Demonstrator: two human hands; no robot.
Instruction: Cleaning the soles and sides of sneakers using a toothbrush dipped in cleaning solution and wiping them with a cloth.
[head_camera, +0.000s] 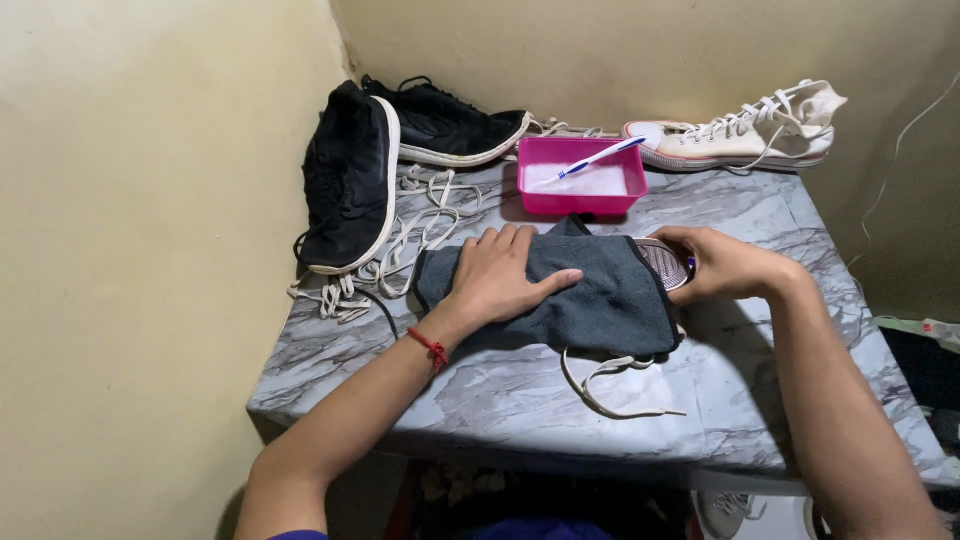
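A dark grey cloth lies draped over a shoe on the marble-patterned table. My left hand presses flat on the cloth, fingers spread. My right hand grips the shoe's heel end, where the patterned sole shows past the cloth. A white lace trails out from under the cloth toward the table's front edge. The rest of the shoe is hidden by the cloth.
A pink tub with a toothbrush in it stands behind the cloth. Two black sneakers lie at the back left among loose white laces. A white high-top sneaker rests at the back right. Walls close off the left and back.
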